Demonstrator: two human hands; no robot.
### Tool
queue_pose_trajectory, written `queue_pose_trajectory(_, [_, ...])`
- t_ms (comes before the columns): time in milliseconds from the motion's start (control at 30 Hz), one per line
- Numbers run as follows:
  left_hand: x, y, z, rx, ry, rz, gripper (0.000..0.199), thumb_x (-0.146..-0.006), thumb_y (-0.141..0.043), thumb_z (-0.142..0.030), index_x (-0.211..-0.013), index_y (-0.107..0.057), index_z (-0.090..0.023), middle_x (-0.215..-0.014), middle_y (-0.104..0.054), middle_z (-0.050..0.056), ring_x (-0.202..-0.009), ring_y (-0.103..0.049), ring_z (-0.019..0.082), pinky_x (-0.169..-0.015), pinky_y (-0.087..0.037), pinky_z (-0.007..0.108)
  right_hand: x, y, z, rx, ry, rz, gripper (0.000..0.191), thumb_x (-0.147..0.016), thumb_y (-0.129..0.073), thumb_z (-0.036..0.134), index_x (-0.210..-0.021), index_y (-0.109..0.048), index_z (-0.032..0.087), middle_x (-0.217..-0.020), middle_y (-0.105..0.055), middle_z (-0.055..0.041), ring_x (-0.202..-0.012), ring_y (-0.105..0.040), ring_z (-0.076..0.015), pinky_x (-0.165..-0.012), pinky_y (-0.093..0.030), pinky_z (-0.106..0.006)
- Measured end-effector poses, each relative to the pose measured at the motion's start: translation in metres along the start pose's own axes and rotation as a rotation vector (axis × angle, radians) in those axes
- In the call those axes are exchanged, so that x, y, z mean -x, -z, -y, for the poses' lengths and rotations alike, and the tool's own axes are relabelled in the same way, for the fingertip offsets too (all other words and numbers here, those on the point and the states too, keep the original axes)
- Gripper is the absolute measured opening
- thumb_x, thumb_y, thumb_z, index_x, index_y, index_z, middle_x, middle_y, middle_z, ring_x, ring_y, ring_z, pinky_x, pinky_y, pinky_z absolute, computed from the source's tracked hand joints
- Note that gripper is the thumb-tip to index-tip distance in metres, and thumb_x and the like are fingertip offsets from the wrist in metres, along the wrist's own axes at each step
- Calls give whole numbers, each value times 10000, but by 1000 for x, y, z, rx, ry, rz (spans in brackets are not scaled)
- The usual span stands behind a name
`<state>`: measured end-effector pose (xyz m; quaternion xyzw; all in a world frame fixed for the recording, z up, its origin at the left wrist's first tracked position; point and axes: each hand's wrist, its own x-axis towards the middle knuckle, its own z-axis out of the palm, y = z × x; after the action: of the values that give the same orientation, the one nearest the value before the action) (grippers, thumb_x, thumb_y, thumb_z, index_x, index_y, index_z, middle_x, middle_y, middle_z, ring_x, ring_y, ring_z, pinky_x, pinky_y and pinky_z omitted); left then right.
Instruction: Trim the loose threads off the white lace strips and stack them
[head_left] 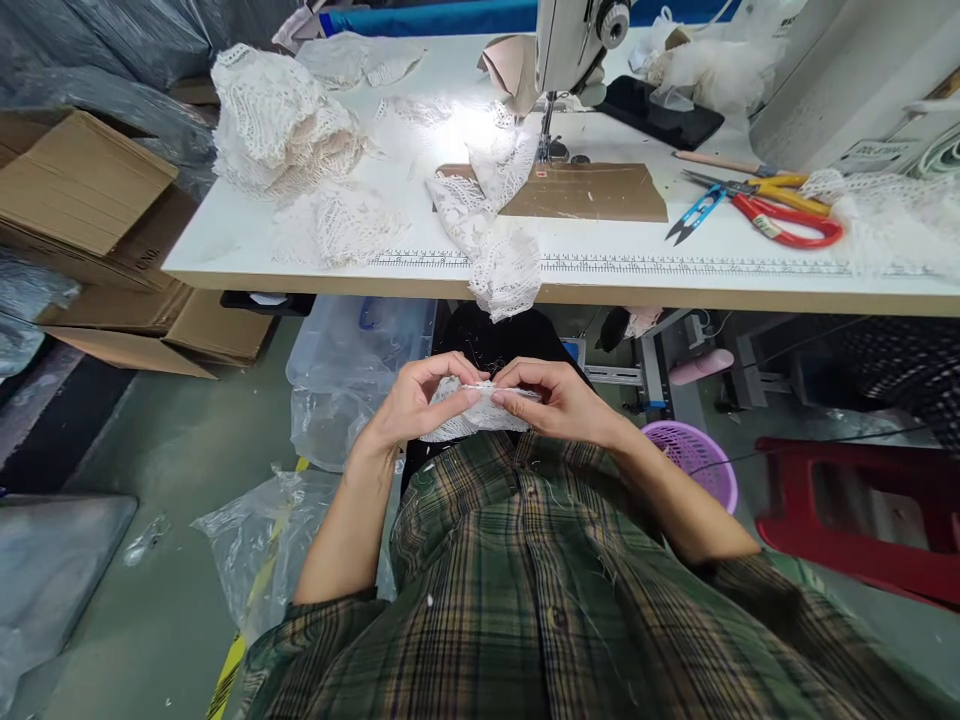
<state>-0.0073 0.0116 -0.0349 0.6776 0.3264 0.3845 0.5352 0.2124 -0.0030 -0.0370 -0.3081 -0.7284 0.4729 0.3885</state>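
Note:
Over my lap, below the table edge, my left hand [442,392] and my right hand [541,398] pinch a piece of white lace fabric [480,420] between thumbs and fingers. Its upper edge is drawn level between the two hands, and the rest hangs down against my lap. Another white lace strip [504,262] lies under the sewing machine [574,50] and drapes over the table's front edge. Beneath the machine's needle is a brown cardboard piece [600,192].
A heap of white lace [277,125] sits on the table [247,252] at left. Blue thread snips [697,212] and red-handled scissors [787,220] lie at right. Cardboard boxes [90,180], a clear plastic bin [352,345], a purple basket [694,455] and a red stool [847,560] stand around me.

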Motion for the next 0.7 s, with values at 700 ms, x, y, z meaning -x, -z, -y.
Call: queue_pose_trajectory(700, [-2, -20, -4, 124, 115, -254, 179, -723, -820, -300, -727, -712, -158, -853, -749, 74, -728, -677, 163, -636, -533, 269, 4, -15, -2, -184, -231, -383, 244, -780, -756, 374, -719, -639, 169, -673, -628, -5, -594, -510, -109, -538, -399, -241])
